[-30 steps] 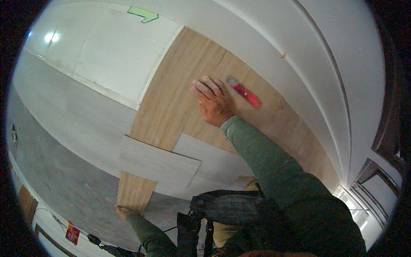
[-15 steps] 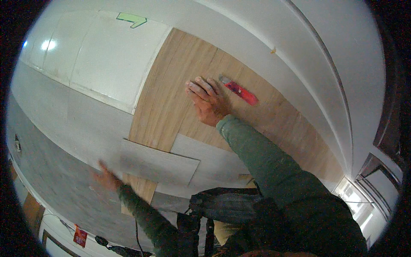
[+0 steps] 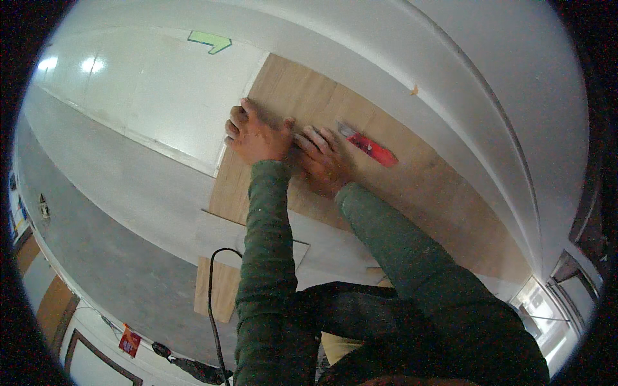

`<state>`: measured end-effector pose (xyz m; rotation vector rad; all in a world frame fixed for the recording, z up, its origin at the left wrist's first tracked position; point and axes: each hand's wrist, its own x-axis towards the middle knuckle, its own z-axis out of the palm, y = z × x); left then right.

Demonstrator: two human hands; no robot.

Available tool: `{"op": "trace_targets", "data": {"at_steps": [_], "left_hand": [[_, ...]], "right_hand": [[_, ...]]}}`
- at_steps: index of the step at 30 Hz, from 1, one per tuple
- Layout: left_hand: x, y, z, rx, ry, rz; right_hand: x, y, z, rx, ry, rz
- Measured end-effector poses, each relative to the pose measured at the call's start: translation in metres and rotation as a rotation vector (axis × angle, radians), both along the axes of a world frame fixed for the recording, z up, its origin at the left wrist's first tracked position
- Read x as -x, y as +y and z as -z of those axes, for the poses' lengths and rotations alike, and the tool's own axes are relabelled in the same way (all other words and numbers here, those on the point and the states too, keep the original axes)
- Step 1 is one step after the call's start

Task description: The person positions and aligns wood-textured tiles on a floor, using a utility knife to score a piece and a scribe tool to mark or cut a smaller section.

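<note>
A wood-grain plank surface point(image 3: 296, 77) runs diagonally across the middle, its left end meeting a glossy white panel point(image 3: 161, 96). My left hand point(image 3: 261, 136) rests at that left end, bent fingers over the seam and thumb stretched toward the other hand. Beside it, my right hand point(image 3: 325, 159) lies on the planks with its fingers extended. Just beyond the right fingers lies a red utility knife point(image 3: 373, 149), its grey tip toward the hands. My left forearm partly covers a thin pale board point(image 3: 222, 223) below the planks.
A small wood-grain piece point(image 3: 217, 289) lies below the pale board, with a black cable point(image 3: 211, 299) looping past it. A green arrow point(image 3: 211, 42) marks the white panel. A long curved white ledge point(image 3: 450, 71) borders the far side. A dark strap point(image 3: 199, 371) sits at lower left.
My left hand has swung up from the lower left onto the planks' left end, beside my right hand. The right hand stays on the planks. The whole view has shifted slightly.
</note>
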<state>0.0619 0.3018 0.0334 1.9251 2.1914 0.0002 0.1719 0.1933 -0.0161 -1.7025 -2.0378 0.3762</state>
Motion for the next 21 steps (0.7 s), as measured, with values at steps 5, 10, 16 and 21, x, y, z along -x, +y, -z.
{"op": "trace_targets", "data": {"at_steps": [5, 10, 16, 21], "left_hand": [[0.011, -0.006, 0.003, -0.012, 0.034, -0.033], [0.004, -0.005, -0.001, 0.007, -0.066, -0.001], [0.05, -0.047, 0.022, -0.197, -0.409, -0.058], [0.127, -0.115, 0.029, -0.204, -0.087, -0.448]], "right_hand": [[0.006, -0.001, -0.015, 0.004, -0.135, -0.148], [-0.008, -0.003, 0.003, 0.003, -0.175, -0.11], [-0.003, 0.002, -0.012, -0.004, -0.186, -0.055], [-0.001, 0.006, -0.038, 0.014, -0.16, -0.135]]}}
